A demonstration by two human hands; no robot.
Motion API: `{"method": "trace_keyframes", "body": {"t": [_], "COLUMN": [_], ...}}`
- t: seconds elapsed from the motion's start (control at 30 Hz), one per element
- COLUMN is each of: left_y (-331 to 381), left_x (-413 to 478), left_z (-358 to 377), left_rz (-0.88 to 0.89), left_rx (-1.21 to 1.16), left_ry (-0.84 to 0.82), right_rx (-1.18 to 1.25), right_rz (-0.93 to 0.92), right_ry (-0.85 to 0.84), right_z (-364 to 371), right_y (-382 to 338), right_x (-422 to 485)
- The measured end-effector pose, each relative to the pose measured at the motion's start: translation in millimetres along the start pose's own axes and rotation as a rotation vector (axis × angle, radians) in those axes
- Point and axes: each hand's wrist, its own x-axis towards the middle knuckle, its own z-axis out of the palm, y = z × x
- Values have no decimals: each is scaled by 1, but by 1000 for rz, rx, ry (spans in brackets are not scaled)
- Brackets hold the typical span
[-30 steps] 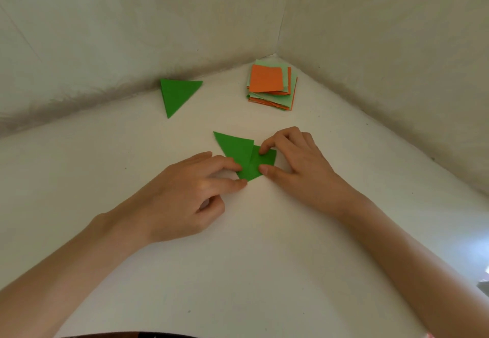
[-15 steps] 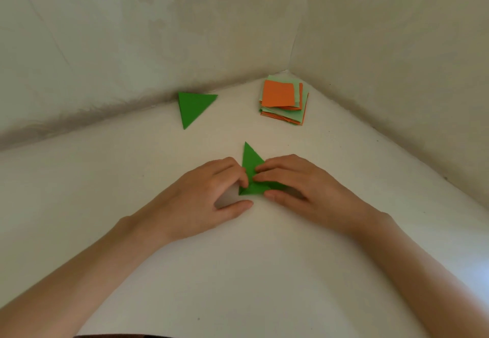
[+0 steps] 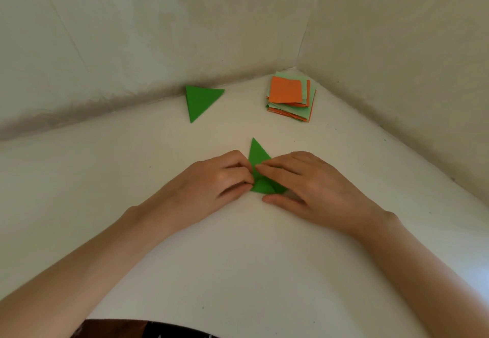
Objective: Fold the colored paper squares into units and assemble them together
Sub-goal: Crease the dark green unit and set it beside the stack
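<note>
The paper [image 3: 258, 153] lies on the worktop [image 3: 238, 258] between my grips. My left grip [image 3: 211, 178] pinches its edge; my right grip [image 3: 304, 178] lies flat, pressing it. If the right slides, the flap may shift and crease crooked.

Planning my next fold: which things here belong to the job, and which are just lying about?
Job: green paper piece being folded; green folded paper triangle by the wall; stack of orange and light-green paper squares.
Lying about: dark cloth at bottom edge.
</note>
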Motion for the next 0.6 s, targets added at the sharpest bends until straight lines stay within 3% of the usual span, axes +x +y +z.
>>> {"method": "trace_keyframes", "body": {"t": [0.2,0.3,0.43,0.6], "left_y": [-1,-1,-2,-2], "left_x": [1,1,1,1], "left_z": [2,4,5,5], "left_rz": [-39,-24,-103,-188], "left_rx": [-30,-23,-113,-176], "left_ry": [15,44,65,74], "right_rx": [-30,67,420,667], "right_rz": [-23,30,224,499], "right_ry": [65,20,-38,-104], "right_z": [1,2,0,-6], "right_y": [-5,-4,-1,-3], "right_x": [4,5,4,19]}}
